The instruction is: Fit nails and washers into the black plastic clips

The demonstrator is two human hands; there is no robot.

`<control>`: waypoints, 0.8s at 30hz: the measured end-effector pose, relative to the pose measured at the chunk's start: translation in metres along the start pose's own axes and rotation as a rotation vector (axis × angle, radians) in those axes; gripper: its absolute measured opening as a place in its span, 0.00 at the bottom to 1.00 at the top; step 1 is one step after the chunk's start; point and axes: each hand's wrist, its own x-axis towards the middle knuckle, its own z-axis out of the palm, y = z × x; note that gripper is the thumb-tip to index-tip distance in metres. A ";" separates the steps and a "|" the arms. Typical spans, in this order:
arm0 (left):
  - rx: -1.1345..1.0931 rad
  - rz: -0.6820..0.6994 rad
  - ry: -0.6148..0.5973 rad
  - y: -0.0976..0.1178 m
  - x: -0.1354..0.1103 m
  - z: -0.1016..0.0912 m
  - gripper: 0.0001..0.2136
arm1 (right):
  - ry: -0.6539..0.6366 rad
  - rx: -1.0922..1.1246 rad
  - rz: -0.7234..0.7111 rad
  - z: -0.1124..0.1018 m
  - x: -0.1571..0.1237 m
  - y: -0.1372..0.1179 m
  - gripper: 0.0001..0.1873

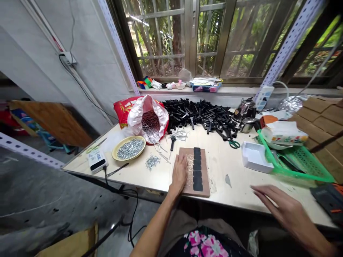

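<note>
My left hand (179, 174) lies flat on the left side of a brown board (205, 167), fingers stretched out toward its far edge. A column of several black rectangular pieces (197, 165) runs down the board, right of a pale speckled strip (190, 167). Off to the right, my right hand (281, 205) hovers above the table's front edge, slightly blurred, with fingers extended and nothing visible in them. Left of the board are a small heap of silvery metal parts (152, 162) and a yellow bowl (115, 153) holding more of them.
Behind the board lie thin metal rods (180, 134) and a large pile of black parts (198, 114). An opened red bag (120, 110) holds more rods. Scissors (234, 144), a white box (255, 166) and a green basket (316, 175) sit rightward; a white device (97, 160) lies left.
</note>
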 end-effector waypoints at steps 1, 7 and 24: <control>-0.012 -0.010 0.017 0.003 -0.001 -0.004 0.18 | -0.047 0.043 -0.113 0.012 0.037 -0.018 0.11; 0.067 -0.099 0.264 -0.007 -0.010 -0.065 0.13 | -0.244 0.036 -0.677 0.142 0.209 -0.104 0.16; 0.611 -0.121 0.002 -0.071 0.003 -0.096 0.09 | -0.290 0.222 -0.861 0.229 0.286 -0.108 0.12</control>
